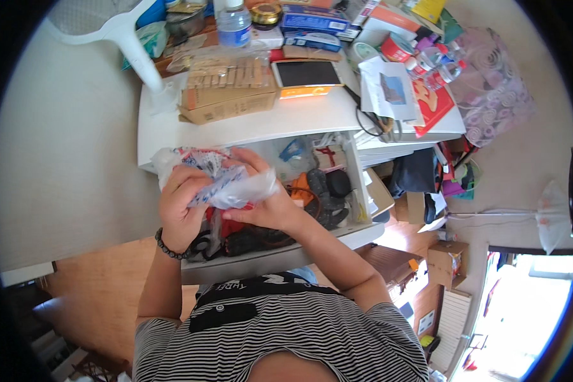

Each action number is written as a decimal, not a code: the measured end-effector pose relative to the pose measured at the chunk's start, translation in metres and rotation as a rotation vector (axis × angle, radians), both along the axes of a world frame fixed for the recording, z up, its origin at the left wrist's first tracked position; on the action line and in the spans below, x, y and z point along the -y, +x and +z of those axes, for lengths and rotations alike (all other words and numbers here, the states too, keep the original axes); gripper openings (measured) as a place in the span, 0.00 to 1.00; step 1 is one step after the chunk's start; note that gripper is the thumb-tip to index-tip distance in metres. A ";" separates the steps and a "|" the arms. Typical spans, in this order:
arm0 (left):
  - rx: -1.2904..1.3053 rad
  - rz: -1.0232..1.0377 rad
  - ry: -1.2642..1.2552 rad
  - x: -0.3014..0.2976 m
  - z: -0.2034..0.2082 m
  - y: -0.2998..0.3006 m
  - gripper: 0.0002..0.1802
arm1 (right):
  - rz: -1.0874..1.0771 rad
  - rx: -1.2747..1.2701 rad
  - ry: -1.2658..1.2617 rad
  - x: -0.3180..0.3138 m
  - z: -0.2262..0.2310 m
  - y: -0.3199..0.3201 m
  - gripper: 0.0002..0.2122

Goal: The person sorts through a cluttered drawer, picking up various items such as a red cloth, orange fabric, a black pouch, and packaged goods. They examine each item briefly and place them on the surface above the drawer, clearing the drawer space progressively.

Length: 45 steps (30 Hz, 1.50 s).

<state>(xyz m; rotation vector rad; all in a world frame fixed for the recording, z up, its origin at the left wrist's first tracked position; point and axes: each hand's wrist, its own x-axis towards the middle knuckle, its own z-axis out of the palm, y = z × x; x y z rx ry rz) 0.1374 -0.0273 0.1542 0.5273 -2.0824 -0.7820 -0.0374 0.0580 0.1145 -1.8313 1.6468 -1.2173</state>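
Observation:
A crumpled plastic bag [248, 190], whitish with blue and red print, is bunched up between my hands over a pulled-out drawer [280, 260]. My left hand [179, 202] closes on the bag's left side, a dark bead bracelet at its wrist. From the right, my right hand [275, 209] grips the same bag, its fingertips partly behind the plastic. What the bag contains, if anything, cannot be made out. Below and beside my hands, the drawer holds an orange item [301, 190], dark bundled things [330, 207] and something red under the bag.
On the white desk top [305, 119] stand a cardboard box [226, 105], a phone [307, 73] on an orange box, a clear bottle [233, 28] and papers [388, 89]. A white stand [137, 57] rises at the left. Cartons [447, 260] sit on the floor at the right.

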 end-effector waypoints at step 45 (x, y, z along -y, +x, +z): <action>1.005 0.208 0.396 -0.017 -0.117 0.018 0.17 | -0.510 0.323 -0.012 -0.061 -0.037 -0.109 0.11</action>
